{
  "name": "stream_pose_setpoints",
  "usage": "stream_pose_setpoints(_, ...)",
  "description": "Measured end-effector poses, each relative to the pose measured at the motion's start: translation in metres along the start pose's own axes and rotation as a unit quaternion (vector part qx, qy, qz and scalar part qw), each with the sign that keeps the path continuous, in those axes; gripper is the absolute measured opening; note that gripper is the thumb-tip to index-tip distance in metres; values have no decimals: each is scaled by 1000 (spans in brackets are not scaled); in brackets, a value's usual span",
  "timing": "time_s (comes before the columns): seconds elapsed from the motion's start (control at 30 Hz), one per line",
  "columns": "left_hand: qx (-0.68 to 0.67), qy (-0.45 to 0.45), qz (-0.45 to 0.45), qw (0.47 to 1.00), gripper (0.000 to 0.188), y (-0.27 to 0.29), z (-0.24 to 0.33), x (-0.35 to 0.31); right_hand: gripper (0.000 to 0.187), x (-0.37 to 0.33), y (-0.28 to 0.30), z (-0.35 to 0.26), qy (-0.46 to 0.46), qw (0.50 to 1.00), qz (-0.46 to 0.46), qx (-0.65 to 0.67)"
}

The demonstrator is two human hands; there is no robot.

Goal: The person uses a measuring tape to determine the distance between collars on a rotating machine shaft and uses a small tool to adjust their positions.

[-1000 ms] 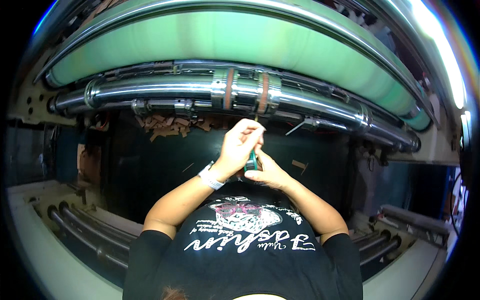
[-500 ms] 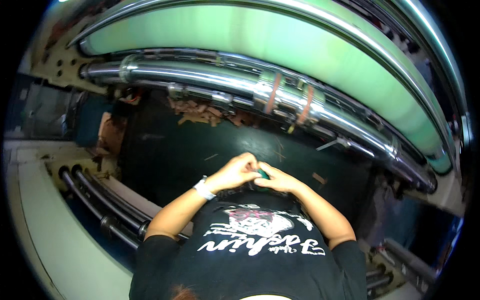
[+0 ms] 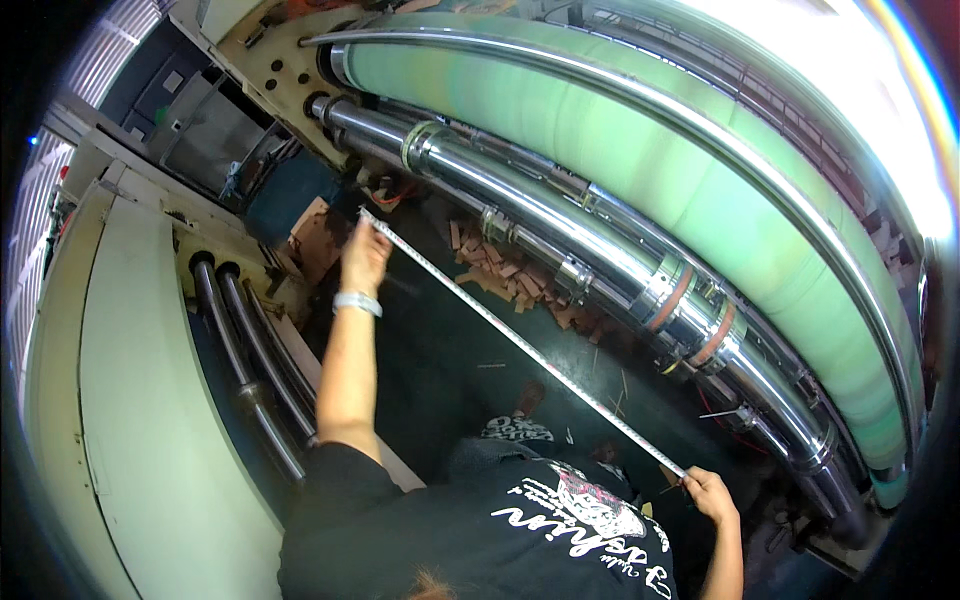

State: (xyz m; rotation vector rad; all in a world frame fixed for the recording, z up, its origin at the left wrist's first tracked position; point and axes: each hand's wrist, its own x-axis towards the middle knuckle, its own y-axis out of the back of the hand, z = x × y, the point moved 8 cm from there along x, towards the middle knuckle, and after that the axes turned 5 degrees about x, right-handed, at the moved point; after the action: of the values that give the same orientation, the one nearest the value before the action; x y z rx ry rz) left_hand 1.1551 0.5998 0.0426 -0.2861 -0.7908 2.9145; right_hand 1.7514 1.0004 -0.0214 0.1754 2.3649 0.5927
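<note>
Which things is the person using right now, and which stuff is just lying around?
In use:
- measuring tape, stretched out
- left hand, holding one end
- right hand, holding the other

Seemingly just lying about:
- brown scraps, heaped
- larger brown piece

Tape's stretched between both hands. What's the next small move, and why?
Probably lift the measuring tape toward the steel roller, keeping it taut: it runs straight between the left hand and right hand, but in this view a gap separates it from the roller.
</note>
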Motion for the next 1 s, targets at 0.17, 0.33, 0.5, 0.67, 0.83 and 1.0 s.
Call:
stream_pose_setpoints(0.17,224,97,-271,931,19,-107,-165,-128,24,70,-23,-75,56,998,-10,-32)
stream_pose_setpoints(0.33,112,330,-279,895,16,-128,-268,-231,24,126,-44,-143,77,996,-30,-35)
stream_pose_setpoints(0.5,157,204,-170,951,13,-102,-202,-134,18,116,-16,-123,85,995,-19,-47)
stream_pose_setpoints(0.67,201,65,51,976,18,-1,-106,35,18,50,38,-59,47,995,75,-39)
stream_pose_setpoints(0.83,95,56,102,989,20,6,-93,109,21,65,31,-109,82,989,101,-72)
stream_pose_setpoints(1.0,109,109,55,987,17,-13,-146,110,20,134,10,-162,101,988,89,-79)
